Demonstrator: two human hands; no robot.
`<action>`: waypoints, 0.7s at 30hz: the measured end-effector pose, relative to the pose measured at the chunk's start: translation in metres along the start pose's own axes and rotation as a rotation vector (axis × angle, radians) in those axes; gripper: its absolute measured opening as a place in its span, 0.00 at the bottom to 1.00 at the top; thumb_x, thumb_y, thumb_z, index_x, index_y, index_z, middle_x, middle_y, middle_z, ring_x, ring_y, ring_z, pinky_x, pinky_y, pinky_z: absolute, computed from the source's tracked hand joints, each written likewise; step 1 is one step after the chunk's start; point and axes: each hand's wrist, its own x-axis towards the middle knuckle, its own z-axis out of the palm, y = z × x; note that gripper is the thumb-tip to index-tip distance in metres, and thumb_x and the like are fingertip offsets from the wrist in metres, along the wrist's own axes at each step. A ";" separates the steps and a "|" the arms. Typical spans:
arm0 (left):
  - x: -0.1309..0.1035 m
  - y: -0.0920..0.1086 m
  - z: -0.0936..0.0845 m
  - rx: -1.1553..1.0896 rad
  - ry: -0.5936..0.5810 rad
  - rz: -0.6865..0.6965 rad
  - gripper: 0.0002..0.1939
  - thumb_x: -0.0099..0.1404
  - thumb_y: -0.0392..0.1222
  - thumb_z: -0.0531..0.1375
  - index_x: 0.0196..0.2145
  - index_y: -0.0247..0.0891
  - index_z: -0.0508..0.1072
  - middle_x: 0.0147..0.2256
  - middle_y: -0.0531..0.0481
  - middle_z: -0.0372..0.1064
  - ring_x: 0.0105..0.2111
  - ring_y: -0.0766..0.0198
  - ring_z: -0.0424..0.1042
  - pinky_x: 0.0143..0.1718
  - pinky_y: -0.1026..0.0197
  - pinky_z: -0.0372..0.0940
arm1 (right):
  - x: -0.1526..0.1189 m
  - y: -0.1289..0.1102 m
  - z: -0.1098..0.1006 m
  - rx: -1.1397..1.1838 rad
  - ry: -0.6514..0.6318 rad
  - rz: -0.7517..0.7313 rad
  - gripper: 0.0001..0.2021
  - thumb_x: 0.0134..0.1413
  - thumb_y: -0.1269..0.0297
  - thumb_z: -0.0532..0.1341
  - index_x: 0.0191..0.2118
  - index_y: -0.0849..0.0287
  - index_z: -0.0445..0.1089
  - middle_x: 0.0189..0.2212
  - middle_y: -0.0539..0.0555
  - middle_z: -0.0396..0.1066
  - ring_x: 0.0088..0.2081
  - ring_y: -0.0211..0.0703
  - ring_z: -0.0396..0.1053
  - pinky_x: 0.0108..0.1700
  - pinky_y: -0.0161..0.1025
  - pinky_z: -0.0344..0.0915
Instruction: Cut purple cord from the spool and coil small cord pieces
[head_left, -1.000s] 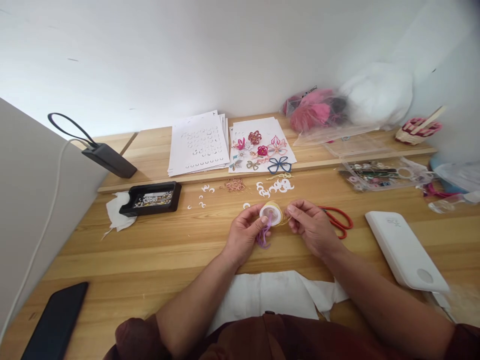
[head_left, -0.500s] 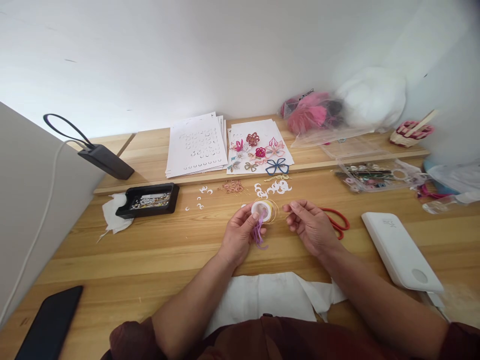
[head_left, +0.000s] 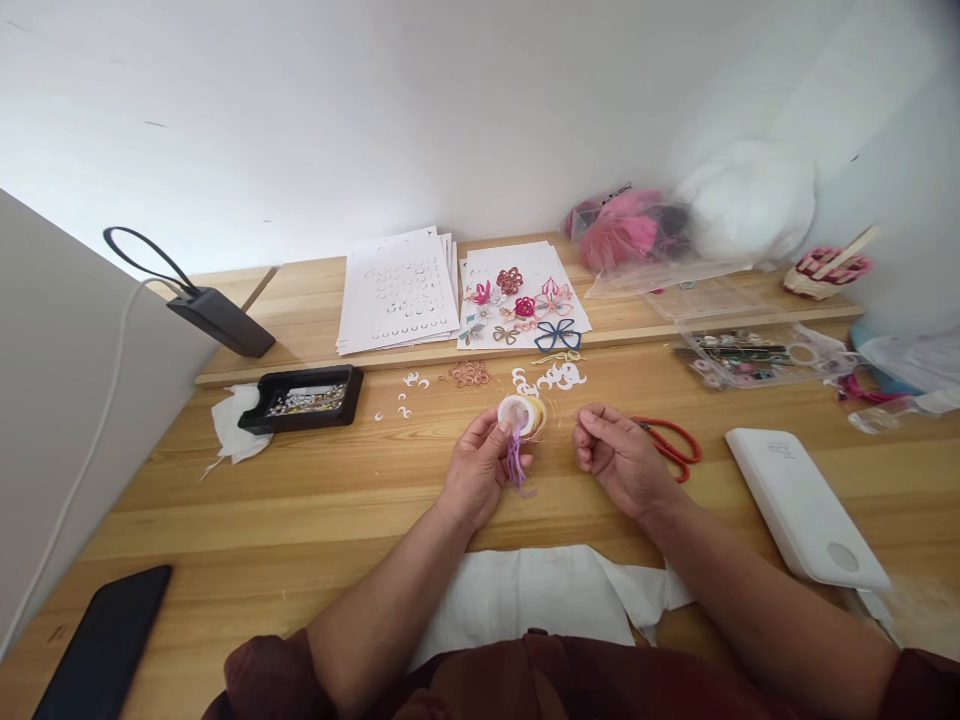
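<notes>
My left hand point(head_left: 480, 462) is closed around a white spool point(head_left: 519, 412) wound with fine gold wire point(head_left: 541, 415). Purple strands point(head_left: 516, 462) hang from the spool's centre, past my thumb. To the right, my right hand point(head_left: 616, 452) has its thumb and forefinger pinched together. Fine wire loops reach from the spool toward those fingertips, but the bit between them is too thin to see clearly. Red-handled scissors point(head_left: 679, 450) lie just behind my right hand, their blades mostly hidden. White crescent pieces point(head_left: 561, 376) and copper-coloured rings point(head_left: 471, 374) lie beyond the spool.
A black tray point(head_left: 304, 398) of small beads stands left. Paper sheets point(head_left: 401, 290) and wire flowers point(head_left: 556, 335) rest on the raised back ledge. At right are a clear parts box point(head_left: 750, 355) and a white power bank point(head_left: 806, 510). A phone point(head_left: 105, 640) lies front left; white cloth point(head_left: 532, 590) lies before me.
The spool has tilted slightly in my left hand. My right hand's fingers have curled in more and moved slightly away from the spool. The whole view has shifted a little.
</notes>
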 end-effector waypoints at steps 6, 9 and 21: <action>-0.001 -0.001 0.001 0.014 0.015 0.009 0.30 0.47 0.49 0.80 0.46 0.39 0.78 0.44 0.48 0.77 0.36 0.63 0.78 0.30 0.64 0.74 | 0.000 0.002 0.000 -0.030 0.035 -0.043 0.18 0.40 0.55 0.78 0.33 0.57 0.74 0.20 0.46 0.66 0.23 0.34 0.59 0.23 0.32 0.55; -0.001 -0.002 0.002 0.031 0.002 0.026 0.30 0.46 0.49 0.81 0.44 0.39 0.79 0.43 0.49 0.77 0.34 0.65 0.76 0.30 0.64 0.73 | 0.000 0.002 0.000 -0.041 0.058 -0.094 0.21 0.42 0.56 0.77 0.43 0.54 0.75 0.20 0.44 0.67 0.23 0.35 0.59 0.23 0.32 0.54; 0.000 -0.005 0.000 0.085 -0.050 0.049 0.26 0.51 0.49 0.79 0.46 0.40 0.81 0.46 0.47 0.78 0.33 0.67 0.75 0.31 0.64 0.72 | 0.001 0.007 -0.002 -0.236 0.017 -0.249 0.15 0.51 0.51 0.74 0.39 0.56 0.80 0.25 0.49 0.70 0.25 0.37 0.63 0.26 0.37 0.59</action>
